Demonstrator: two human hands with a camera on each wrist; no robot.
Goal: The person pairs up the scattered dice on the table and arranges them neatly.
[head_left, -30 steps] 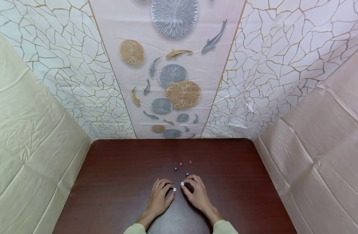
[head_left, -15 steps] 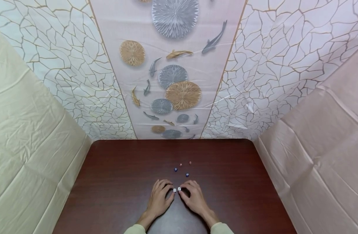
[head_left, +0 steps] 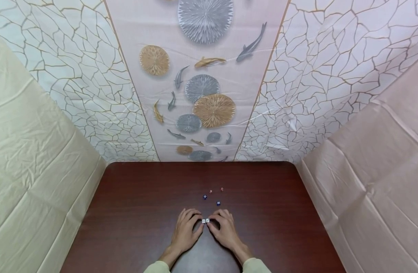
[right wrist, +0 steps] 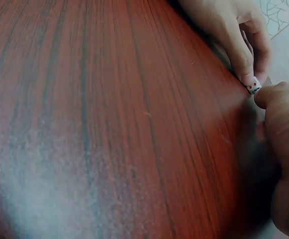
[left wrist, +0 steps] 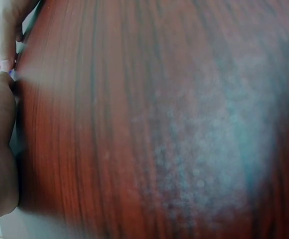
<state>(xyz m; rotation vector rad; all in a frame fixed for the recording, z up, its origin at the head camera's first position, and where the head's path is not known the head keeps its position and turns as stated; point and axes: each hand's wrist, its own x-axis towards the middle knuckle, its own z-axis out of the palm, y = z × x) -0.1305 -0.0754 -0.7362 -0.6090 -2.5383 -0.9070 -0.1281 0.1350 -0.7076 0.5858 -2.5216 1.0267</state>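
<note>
Two white dice sit side by side on the dark red-brown table [head_left: 133,212] between my hands. My left hand [head_left: 186,231] pinches the left white die [head_left: 203,221] between thumb and index finger. The right white die [head_left: 207,220] is pinched the same way by my right hand [head_left: 226,231]. In the right wrist view, a white die [right wrist: 254,85] with red dots shows at the meeting fingertips. From the left wrist, the fingers mostly hide the dice.
Beyond the hands lie two blue dice, the left one [head_left: 205,197] farther off than the right one [head_left: 218,203]. Two small red dice, one nearer the middle [head_left: 210,191] and one to its right [head_left: 221,189], lie behind them. A patterned cloth [head_left: 205,110] hangs along the table's far edge.
My right hand has moved left and slightly toward me with its white die, bringing it beside the left one. The left hand has stayed in place, and the coloured dice have not moved.
</note>
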